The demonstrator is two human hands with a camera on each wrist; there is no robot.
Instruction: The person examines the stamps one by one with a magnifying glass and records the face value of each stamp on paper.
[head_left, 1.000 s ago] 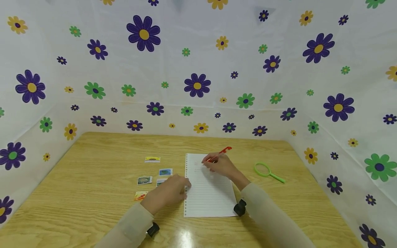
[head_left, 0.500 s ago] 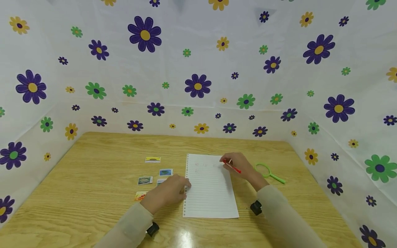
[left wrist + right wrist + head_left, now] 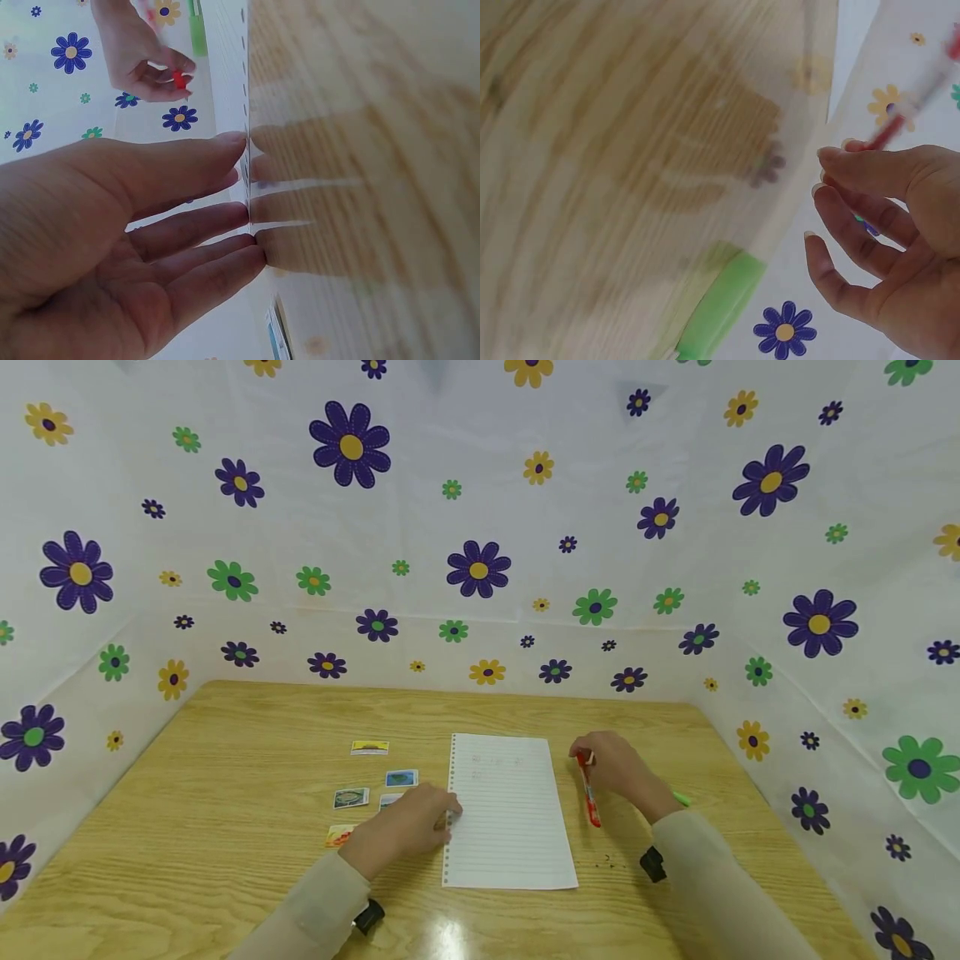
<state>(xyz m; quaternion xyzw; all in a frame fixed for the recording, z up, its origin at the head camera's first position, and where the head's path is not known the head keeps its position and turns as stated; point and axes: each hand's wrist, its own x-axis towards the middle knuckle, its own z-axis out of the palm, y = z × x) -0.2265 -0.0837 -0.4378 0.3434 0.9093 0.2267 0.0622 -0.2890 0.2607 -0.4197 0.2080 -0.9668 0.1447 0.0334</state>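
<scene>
A lined loose-leaf sheet [image 3: 510,827] lies on the table with faint small writing near its top. At its punched left edge rests my left hand [image 3: 408,822], fingertips touching the edge; the left wrist view shows those fingers [image 3: 202,225] extended and relaxed. My right hand [image 3: 618,768] is just off the sheet's right side, pinching a red pen [image 3: 588,789] between thumb and fingers. In the right wrist view the pen [image 3: 889,131] is blurred. Behind the right hand, a green magnifying glass is mostly hidden; the tip of its handle [image 3: 681,797] shows.
Several small picture cards lie left of the sheet, among them a yellow card [image 3: 370,747] and a blue card [image 3: 402,778]; my left hand partly covers one. Small dark specks [image 3: 609,862] dot the wooden table [image 3: 247,752]. A flowered cloth [image 3: 420,527] encloses its back and sides.
My right hand has moved rightward from the writing at the sheet's top to beyond its right edge, the pen turning to point toward me. The left hand has stayed put.
</scene>
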